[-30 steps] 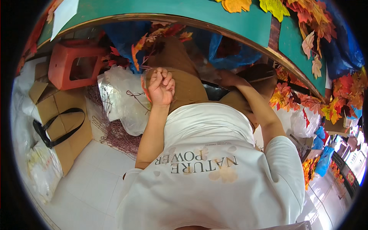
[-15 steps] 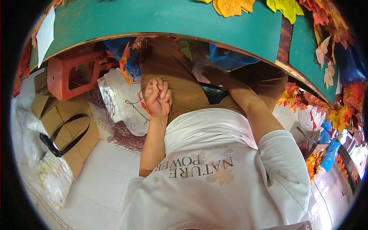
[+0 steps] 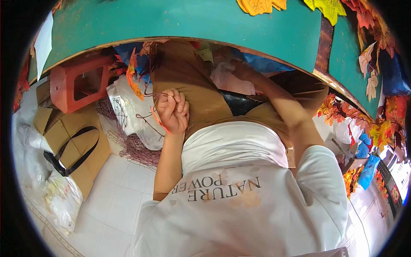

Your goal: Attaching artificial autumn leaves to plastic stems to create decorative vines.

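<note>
Palm up, my left hand is in front of my left thigh with its fingers curled closed. They close on the thin brown stem of an artificial maple leaf garland, whose orange-red leaves hang beside the hand and up toward the table edge. My right hand reaches between my legs into the shade below the table, at a clear, pinkish plastic bag. Its fingers are dim and partly hidden, so their grip does not show. A black patch lies between my thighs.
A green table curves across the front, bearing yellow and orange leaves. At left are a red plastic stool, a cardboard box with a black strap, and plastic bags. Leaf garlands hang at right.
My right hand has moved farther in under the table, and more of the clear plastic bag shows. My left hand stays closed, shifted slightly left with the view.
</note>
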A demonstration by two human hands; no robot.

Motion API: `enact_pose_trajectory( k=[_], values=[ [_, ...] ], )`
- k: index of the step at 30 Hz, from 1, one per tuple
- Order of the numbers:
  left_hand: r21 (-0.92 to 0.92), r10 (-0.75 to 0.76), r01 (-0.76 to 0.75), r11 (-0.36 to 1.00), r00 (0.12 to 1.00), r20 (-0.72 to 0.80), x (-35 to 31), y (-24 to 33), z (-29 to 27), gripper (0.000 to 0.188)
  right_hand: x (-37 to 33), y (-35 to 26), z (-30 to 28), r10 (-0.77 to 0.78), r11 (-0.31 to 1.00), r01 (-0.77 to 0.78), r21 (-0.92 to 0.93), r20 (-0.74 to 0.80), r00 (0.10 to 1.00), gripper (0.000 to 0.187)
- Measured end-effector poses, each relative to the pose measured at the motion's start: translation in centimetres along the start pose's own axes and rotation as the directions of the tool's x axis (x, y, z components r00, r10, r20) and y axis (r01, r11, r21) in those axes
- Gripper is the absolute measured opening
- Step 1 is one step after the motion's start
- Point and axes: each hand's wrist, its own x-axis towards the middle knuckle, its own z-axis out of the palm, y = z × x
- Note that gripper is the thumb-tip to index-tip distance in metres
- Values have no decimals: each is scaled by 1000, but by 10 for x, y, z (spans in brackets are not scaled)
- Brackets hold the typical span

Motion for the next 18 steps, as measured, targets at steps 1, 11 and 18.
enact_pose_trajectory(
  k=[1,11,18],
  values=[
    [-10,2,-2,1000,1000,3,-1,1,4,9,-26,-33,-49,3,1000,-3,-10,-2,1000,54],
    [552,-136,45,832,983,125,10,-14,32,22,-212,-147,-146,-318,864,446,234,-434,843,37],
    [338,-687,611,715,704,180,-1,-45,37,15,-239,-164,-146,-635,722,685,98,-302,711,26]
  ],
)
